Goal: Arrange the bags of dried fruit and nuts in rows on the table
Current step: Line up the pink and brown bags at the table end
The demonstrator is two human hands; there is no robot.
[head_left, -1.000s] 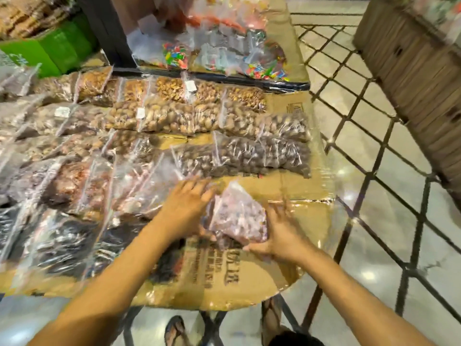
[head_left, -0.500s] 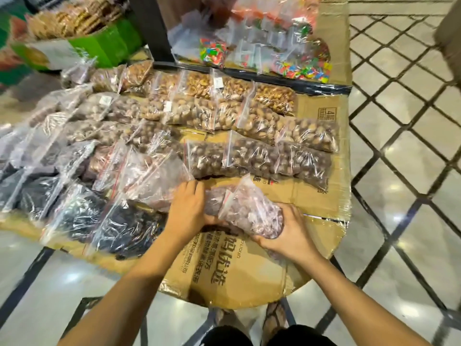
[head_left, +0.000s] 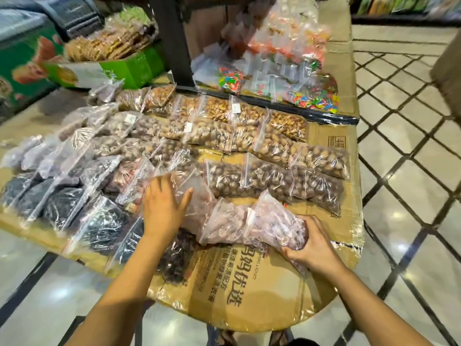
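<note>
Clear zip bags of nuts and dried fruit lie in slanted rows on a cardboard-covered table (head_left: 249, 290). My right hand (head_left: 310, 245) grips the bottom of a bag of pinkish-brown nuts (head_left: 277, 222) at the right end of the near row. Beside it lies a second pinkish bag (head_left: 224, 224). My left hand (head_left: 162, 206) rests flat, fingers spread, on a clear bag (head_left: 197, 196) further left in that row. Rows of brown round nuts (head_left: 272, 181) and lighter nuts (head_left: 274, 143) run behind. Dark dried fruit bags (head_left: 99, 226) fill the near left.
A black post (head_left: 172, 41) rises at the back. Bags of coloured candy (head_left: 311, 96) lie behind a black strip. A green box of snacks (head_left: 119, 68) stands at the back left. Tiled floor (head_left: 404, 171) lies to the right, past the table's edge.
The view has swung left and closer. My right hand has laid the pinkish bag lower onto the row's right end. My left hand has opened and shifted up onto a neighbouring bag.
</note>
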